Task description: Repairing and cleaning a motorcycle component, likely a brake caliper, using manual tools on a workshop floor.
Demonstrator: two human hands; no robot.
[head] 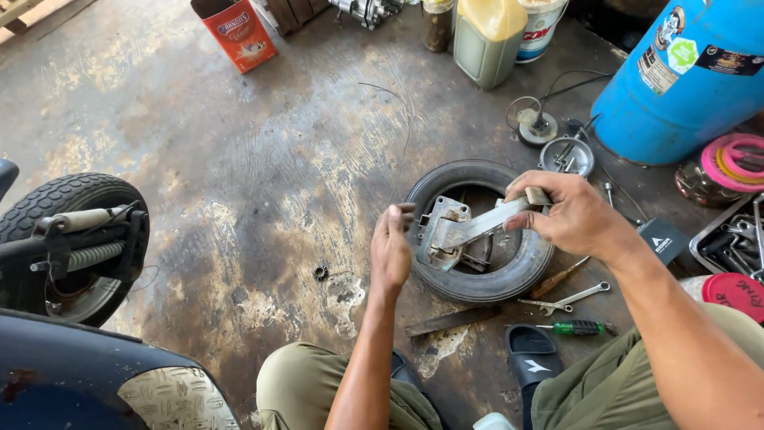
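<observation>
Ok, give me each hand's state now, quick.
Left hand: closed on the metal bracket part.
Right hand: closed on the same part's long arm.

A stained, oil-darkened concrete floor (263, 183) fills the view, lit by daylight; pale worn patches spread from the centre toward 7 o'clock; wooden boards (24, 12) show at 11 o'clock; a dark gap lies at 1 o'clock.

Wrench (579, 296) and screwdriver (579, 327) lie right of tyre (509, 275) — apparently touching.
</observation>
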